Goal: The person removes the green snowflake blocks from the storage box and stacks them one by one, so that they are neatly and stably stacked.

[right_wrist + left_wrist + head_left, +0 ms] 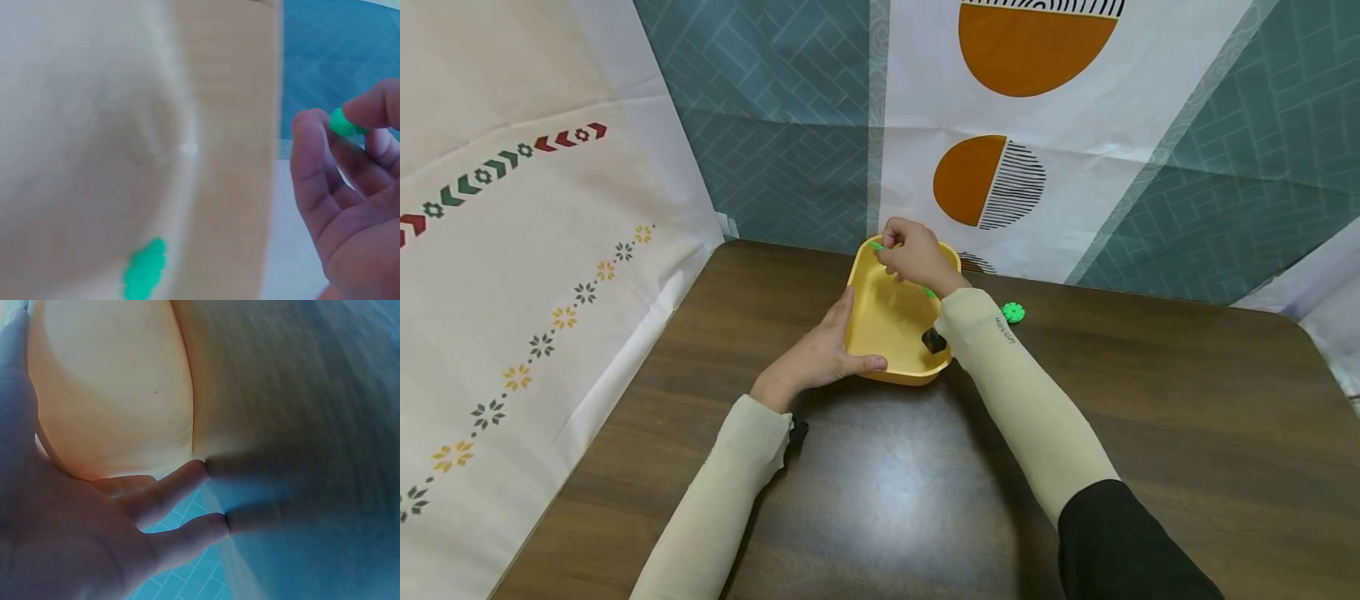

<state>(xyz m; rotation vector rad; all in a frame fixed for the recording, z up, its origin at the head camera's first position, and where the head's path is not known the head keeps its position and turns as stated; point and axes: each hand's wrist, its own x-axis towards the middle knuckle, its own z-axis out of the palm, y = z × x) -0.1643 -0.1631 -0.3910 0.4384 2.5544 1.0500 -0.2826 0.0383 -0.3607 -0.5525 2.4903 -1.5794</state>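
Observation:
A yellow plastic tub (887, 321) stands near the back edge of the wooden table. My left hand (822, 354) holds its left side, the thumb over the near rim and the fingers along the outside. In the left wrist view two fingertips (199, 467) come down at the tabletop beside the tub wall. Over the tub's far end, my right hand (917, 257) pinches a small green toy piece (340, 123) between thumb and finger. Another green piece (145, 272) with a bumpy edge lies inside the tub, partly hidden by my right wrist in the head view.
A green notched disc (1013, 312) lies on the table (1150, 392) right of the tub, beside my right forearm. Patterned cloth (790, 125) hangs directly behind the table's back edge. White printed cloth (587, 275) runs along the left side.

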